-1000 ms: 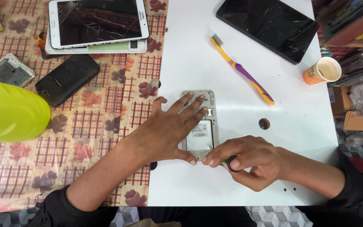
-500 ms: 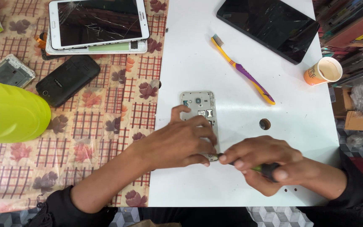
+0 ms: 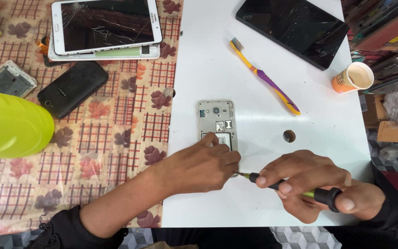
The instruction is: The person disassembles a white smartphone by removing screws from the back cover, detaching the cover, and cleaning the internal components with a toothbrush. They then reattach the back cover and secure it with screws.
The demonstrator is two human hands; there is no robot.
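Gripping screwdriver (image 3: 295,186) nr phone (image 3: 216,121) edge

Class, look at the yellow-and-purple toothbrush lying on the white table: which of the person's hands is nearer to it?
Right. The right hand, gripping a screwdriver, lies below the yellow-and-purple toothbrush's lower end; the left hand, resting on the opened phone, sits further left.

phone's lower end (image 3: 217,133) hidden, screwdriver tip (image 3: 238,174) perhaps too
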